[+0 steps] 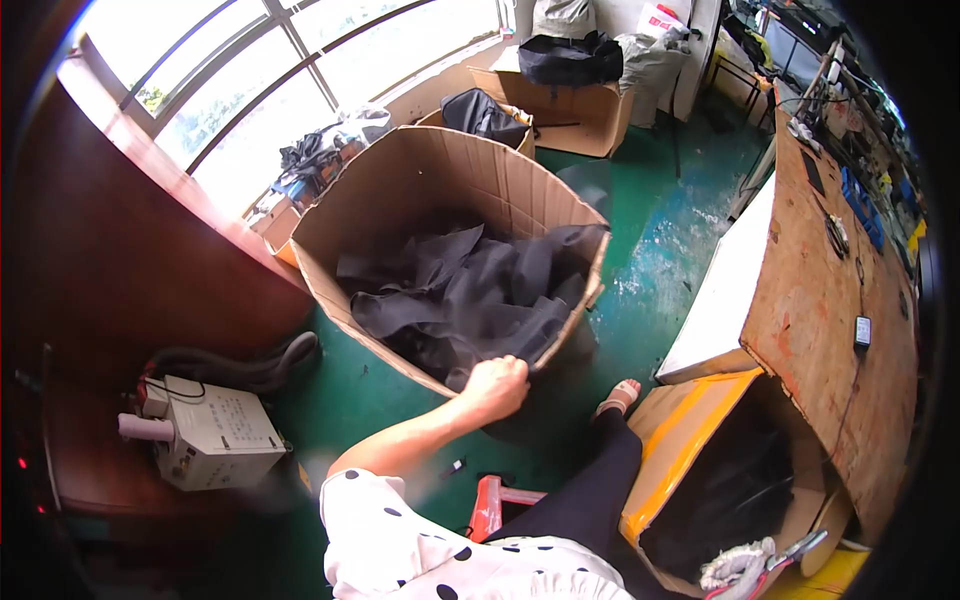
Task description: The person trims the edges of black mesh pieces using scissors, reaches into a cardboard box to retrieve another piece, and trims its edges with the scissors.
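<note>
My left hand [497, 387] is closed at the near rim of a large cardboard box [400, 165], its fingers curled on black fabric [470, 275]. The fabric looks thin and partly sheer. It lies in loose, crumpled folds inside the box, and part of it reaches the right rim. Dark, blurred material also shows below my fist, outside the box. The fingertips are turned away, so the exact grip is hidden. My right hand is out of view.
A second carton [690, 440] with yellow tape holds black material at lower right, beside a wooden bench [800, 300]. White cloth and a tool lie near it. A grey machine [225, 435] with a hose stands left. A red stool [488, 505] is by my leg.
</note>
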A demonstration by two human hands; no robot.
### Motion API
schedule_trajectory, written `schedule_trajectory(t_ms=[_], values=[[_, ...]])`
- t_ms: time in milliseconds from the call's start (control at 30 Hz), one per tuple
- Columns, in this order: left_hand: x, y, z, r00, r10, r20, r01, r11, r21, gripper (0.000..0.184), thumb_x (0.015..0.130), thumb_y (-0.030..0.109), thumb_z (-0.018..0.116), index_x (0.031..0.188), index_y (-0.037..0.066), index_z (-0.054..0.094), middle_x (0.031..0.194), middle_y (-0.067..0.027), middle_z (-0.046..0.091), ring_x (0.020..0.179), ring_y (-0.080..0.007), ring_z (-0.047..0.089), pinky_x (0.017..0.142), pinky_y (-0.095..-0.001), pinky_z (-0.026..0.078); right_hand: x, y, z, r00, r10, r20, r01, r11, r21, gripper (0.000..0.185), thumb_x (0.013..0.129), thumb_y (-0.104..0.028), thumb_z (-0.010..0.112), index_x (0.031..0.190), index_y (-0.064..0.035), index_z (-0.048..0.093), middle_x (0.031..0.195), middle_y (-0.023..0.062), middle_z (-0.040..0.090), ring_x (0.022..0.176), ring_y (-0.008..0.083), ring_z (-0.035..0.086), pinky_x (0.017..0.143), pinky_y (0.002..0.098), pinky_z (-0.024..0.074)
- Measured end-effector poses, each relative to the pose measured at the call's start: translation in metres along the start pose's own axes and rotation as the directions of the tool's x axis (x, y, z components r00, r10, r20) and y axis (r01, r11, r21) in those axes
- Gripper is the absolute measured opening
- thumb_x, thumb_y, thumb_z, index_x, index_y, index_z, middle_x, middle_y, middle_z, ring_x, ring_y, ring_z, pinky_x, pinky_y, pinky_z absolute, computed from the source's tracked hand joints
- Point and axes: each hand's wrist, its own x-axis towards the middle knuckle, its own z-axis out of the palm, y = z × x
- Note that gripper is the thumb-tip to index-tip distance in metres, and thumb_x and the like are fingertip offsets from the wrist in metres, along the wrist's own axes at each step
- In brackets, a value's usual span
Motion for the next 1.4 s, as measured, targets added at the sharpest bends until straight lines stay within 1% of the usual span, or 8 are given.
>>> schedule_trajectory(t_ms=[167, 333, 700, 867, 1033, 1133, 1233, 1400], values=[[0.015, 0.012, -0.054, 0.845, -0.027, 0.533, 0.134, 0.977, -0.163, 0.055, 0.085, 0.055, 0.046, 0.091, 0.005, 0.065, 0.089, -0.018, 0.064, 0.088, -0.0328, 0.062, 0.079, -0.0427, 0.048, -0.016, 0.005, 0.02, 0.987, 0.067, -0.143, -0.05, 0.991, 0.121, 0.034, 0.088, -0.029, 0.052, 0.097, 0.0036, 0.055, 0.087, 0.0218, 0.06, 0.07, 0.0322, 0.059, 0.069, 0.0447, 0.0489], [0.051, -0.131, -0.062, 0.848, -0.458, -0.267, 0.498, 0.861, 0.105, 0.021, 0.079, 0.028, 0.058, 0.081, 0.008, 0.067, 0.08, -0.0155, 0.065, 0.08, -0.0292, 0.064, 0.073, -0.0416, 0.05, -0.018, -0.002, 0.008, 0.965, 0.209, -0.156, -0.177, 0.965, 0.194, 0.033, 0.088, -0.028, 0.052, 0.098, 0.0035, 0.055, 0.091, 0.0234, 0.059, 0.07, 0.0307, 0.058, 0.064, 0.0402, 0.0499], [0.058, -0.208, 0.014, 0.905, -0.424, -0.024, 0.398, 0.827, 0.397, 0.029, 0.074, 0.037, 0.069, 0.099, 0.023, 0.068, 0.099, -0.0023, 0.064, 0.102, -0.0221, 0.057, 0.081, -0.0415, 0.046, -0.034, -0.011, 0.0, 0.896, 0.438, 0.074, -0.439, 0.847, 0.3, 0.038, 0.087, -0.032, 0.056, 0.102, 0.0032, 0.055, 0.096, 0.0258, 0.058, 0.077, 0.0312, 0.061, 0.071, 0.0428, 0.0515], [0.076, -0.208, 0.026, 0.881, -0.452, -0.143, 0.47, 0.871, 0.144, 0.011, 0.081, 0.024, 0.06, 0.085, 0.018, 0.068, 0.087, -0.0052, 0.066, 0.084, -0.0294, 0.063, 0.074, -0.0386, 0.048, 0.019, -0.026, 0.019, 0.958, -0.102, -0.266, 0.073, 0.99, -0.119, 0.044, 0.094, -0.027, 0.037, 0.126, 0.0028, 0.039, 0.068, 0.0078, 0.045, 0.055, 0.0185, 0.045, 0.062, 0.0308, 0.0473], [0.107, -0.132, -0.106, 0.475, -0.367, -0.8, -0.453, 0.678, -0.579, 0.008, 0.091, 0.007, 0.052, 0.089, 0.001, 0.058, 0.079, -0.0061, 0.061, 0.074, -0.0142, 0.059, 0.07, -0.026, 0.047, -0.028, -0.016, -0.001, 0.982, 0.187, 0.0, -0.171, 0.897, 0.408, 0.04, 0.096, -0.029, 0.034, 0.108, 0.0056, 0.05, 0.059, 0.0041, 0.044, 0.047, 0.0144, 0.042, 0.053, 0.0248, 0.0448], [0.086, -0.026, -0.208, 0.325, -0.27, -0.906, -0.692, 0.585, -0.422, 0.011, 0.094, 0.009, 0.05, 0.097, 0.0, 0.056, 0.082, -0.0068, 0.06, 0.073, -0.0135, 0.059, 0.07, -0.0282, 0.049, 0.001, -0.045, -0.015, 0.594, 0.664, 0.454, -0.666, 0.089, 0.741, 0.039, 0.095, -0.035, 0.036, 0.077, -0.0017, 0.049, 0.049, 0.0014, 0.039, 0.041, 0.0114, 0.038, 0.047, 0.0246, 0.0417], [0.058, 0.08, -0.27, 0.361, -0.191, -0.913, -0.913, 0.129, -0.388, 0.023, 0.096, 0.02, 0.046, 0.11, 0.003, 0.052, 0.077, -0.0081, 0.061, 0.064, -0.0147, 0.06, 0.062, -0.0271, 0.05, -0.003, -0.048, -0.02, 0.486, 0.752, 0.446, -0.671, -0.006, 0.741, 0.042, 0.093, -0.04, 0.037, 0.064, -0.0092, 0.038, 0.042, -0.0004, 0.031, 0.035, 0.0105, 0.033, 0.04, 0.0219, 0.034], [0.022, 0.198, -0.242, 0.711, 0.442, -0.547, -0.701, 0.506, -0.502, 0.014, 0.083, 0.004, 0.06, 0.097, 0.001, 0.061, 0.089, -0.0082, 0.063, 0.072, -0.0087, 0.058, 0.06, -0.0244, 0.046, -0.037, -0.033, -0.038, 0.645, 0.688, 0.332, -0.479, 0.025, 0.877, 0.032, 0.092, -0.034, 0.041, 0.094, -0.0028, 0.041, 0.047, 0.0012, 0.037, 0.033, 0.0103, 0.034, 0.03, 0.021, 0.0302]])
